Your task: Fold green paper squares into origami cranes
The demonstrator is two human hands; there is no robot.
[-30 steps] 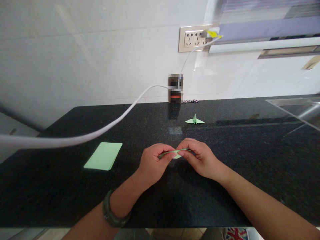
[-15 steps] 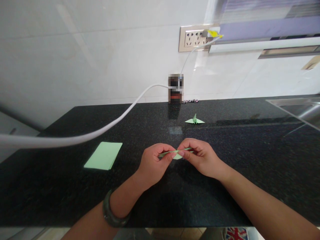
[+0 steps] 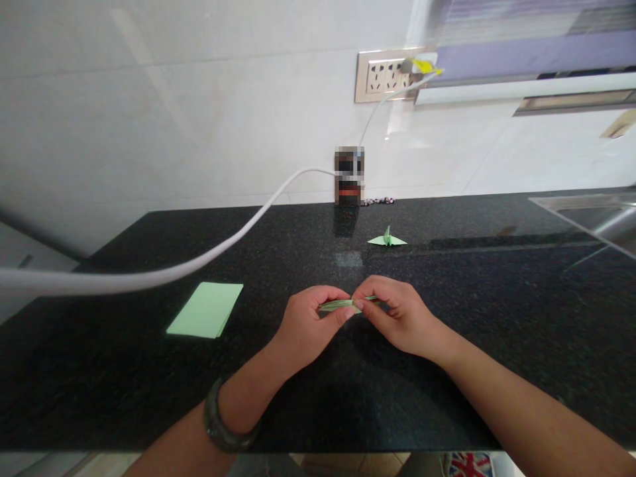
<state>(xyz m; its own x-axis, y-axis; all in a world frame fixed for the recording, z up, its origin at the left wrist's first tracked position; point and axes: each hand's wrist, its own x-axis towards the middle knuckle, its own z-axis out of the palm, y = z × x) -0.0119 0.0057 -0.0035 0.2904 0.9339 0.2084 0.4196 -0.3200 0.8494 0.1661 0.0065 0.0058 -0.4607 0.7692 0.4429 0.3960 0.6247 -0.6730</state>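
Both hands meet over the middle of the black granite counter [image 3: 447, 371]. My left hand [image 3: 307, 328] and my right hand [image 3: 397, 317] each pinch one end of a narrow, folded piece of light green paper [image 3: 342, 305], held flat just above the counter. The fingers of both hands are closed on it. A finished green paper crane [image 3: 387, 239] stands farther back on the counter. A stack of light green paper sheets [image 3: 206, 309] lies to the left of my left hand. A dark bracelet [image 3: 223, 424] is on my left wrist.
A thick white cable [image 3: 163, 268] arcs from the left over the counter to a small dark device [image 3: 349, 177] against the white wall. A wall socket strip [image 3: 385, 76] with a plug is above it. A steel sink edge [image 3: 591, 215] lies at the far right.
The hands have stayed in place. The small pale flap that hung below the folded paper between the fingertips has been pressed flat into the strip.
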